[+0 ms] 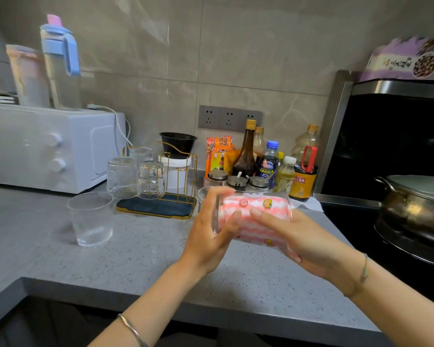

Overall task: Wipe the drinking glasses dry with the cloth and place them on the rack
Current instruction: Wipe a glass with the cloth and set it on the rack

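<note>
I hold a clear drinking glass (281,200) on its side above the counter, with a pink-and-white wavy cloth (251,216) stuffed inside it. My left hand (211,231) grips the glass at its left end. My right hand (303,239) holds its right end, fingers curled over the glass and the cloth that hangs out beneath. Another ribbed glass (90,217) stands upright on the counter to the left. A gold wire rack (161,196) with a dark base carries three upturned glasses (122,177).
A white microwave (50,146) sits at the back left with bottles on top. Sauce bottles and spice jars (268,166) crowd the wall behind my hands. A metal pot (416,204) sits on the black hob at right. The grey counter edge (135,289) runs below my wrists.
</note>
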Available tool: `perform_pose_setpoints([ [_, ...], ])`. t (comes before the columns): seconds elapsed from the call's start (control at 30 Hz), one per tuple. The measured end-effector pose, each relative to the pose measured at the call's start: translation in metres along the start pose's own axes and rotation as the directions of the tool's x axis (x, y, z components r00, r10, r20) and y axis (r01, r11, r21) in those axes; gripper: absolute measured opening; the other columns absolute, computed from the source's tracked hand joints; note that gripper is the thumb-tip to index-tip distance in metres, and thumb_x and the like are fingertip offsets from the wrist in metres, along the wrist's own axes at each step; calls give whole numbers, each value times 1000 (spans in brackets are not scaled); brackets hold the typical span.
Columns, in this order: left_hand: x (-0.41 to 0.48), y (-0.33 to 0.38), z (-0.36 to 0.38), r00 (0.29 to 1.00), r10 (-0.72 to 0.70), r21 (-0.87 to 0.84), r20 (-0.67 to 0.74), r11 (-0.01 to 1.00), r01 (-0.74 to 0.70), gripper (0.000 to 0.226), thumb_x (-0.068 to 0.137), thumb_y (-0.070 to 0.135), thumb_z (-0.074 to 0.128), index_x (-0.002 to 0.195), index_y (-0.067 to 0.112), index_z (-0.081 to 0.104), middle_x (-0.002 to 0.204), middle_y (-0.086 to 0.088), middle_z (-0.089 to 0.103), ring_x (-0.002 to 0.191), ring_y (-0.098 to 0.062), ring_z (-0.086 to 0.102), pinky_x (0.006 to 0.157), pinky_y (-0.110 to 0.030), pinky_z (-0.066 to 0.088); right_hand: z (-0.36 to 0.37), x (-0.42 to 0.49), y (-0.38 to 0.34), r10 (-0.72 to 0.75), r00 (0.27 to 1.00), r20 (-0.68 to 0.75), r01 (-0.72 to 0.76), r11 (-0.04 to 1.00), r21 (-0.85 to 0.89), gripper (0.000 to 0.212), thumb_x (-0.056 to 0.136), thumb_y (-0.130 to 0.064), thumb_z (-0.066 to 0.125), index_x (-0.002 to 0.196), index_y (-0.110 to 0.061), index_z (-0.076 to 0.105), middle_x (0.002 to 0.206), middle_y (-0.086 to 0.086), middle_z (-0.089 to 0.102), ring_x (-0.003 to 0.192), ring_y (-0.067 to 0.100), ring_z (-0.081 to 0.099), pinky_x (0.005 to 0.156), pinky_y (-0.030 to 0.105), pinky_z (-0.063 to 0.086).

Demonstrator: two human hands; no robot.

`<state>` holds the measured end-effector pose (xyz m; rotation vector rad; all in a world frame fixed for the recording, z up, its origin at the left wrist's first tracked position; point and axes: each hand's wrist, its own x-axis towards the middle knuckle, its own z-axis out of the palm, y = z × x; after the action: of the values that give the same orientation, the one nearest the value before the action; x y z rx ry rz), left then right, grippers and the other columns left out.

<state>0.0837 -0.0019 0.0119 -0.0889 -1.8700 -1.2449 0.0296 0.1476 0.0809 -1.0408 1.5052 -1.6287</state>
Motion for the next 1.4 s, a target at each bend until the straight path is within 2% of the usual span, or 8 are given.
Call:
perform_pose_setpoints([
  [0.13,5,17,2,964,-240,-150,112,955,255,64,67,89,37,121,55,41,127,13,55,103,-17,65,63,-29,57,-7,2,4,-98,991,-86,89,991,-99,26,84,-18,58,109,-19,64,102,-2,75,97,12,70,82,21,56],
  [0.33,10,22,11,850,-522,-228,71,821,523,82,74,82,32,136,30,42,135,3,52,106,-21,62,46,-23,51,-4,7,8,-299,932,-203,224,919,-325,22,80,-4,69,91,-24,68,85,-12,75,82,5,72,66,12,52],
  [0.5,6,17,12,927,-373,-103,-42,925,367,30,87,55,39,101,31,49,95,3,63,70,4,61,43,-9,39,-1,7,9,-161,976,-149,130,971,-201,27,76,2,71,98,-14,68,88,-1,76,83,9,73,65,13,53],
  [0.6,4,14,8,959,-284,-38,-3,958,284,28,83,55,41,96,31,48,83,9,60,61,7,55,47,-12,39,-2,9,10,-31,998,-55,26,995,-94,37,74,-2,70,109,-11,66,104,10,73,98,23,71,86,30,56],
  [0.9,-5,-5,-3,994,-72,-21,82,997,74,54,71,86,43,112,50,41,109,24,53,98,-9,61,62,-20,52,-2,5,4,101,994,-32,-97,990,104,31,73,-21,64,103,-10,67,94,10,75,83,20,73,65,21,57],
  [1.1,4,14,-1,921,-347,-129,176,920,371,62,74,84,33,121,45,42,123,2,59,90,-15,68,51,-23,51,-6,10,8,-187,966,-181,141,960,-242,22,79,-10,69,98,-20,68,91,-6,76,86,9,72,68,15,54],
  [1.2,5,21,0,797,-542,-264,265,755,601,73,80,78,26,105,21,65,84,-2,73,67,-15,67,48,-22,47,-2,10,7,-330,930,-161,224,857,-464,27,73,-12,77,97,-22,69,87,-13,75,82,2,71,67,12,52],
  [1.4,4,13,9,859,-511,-219,24,836,503,71,76,73,38,120,19,50,83,-8,69,50,-11,64,39,-19,42,3,10,9,-250,961,-122,178,890,-420,27,76,-14,75,96,-29,67,92,-14,75,85,3,70,68,13,53],
])
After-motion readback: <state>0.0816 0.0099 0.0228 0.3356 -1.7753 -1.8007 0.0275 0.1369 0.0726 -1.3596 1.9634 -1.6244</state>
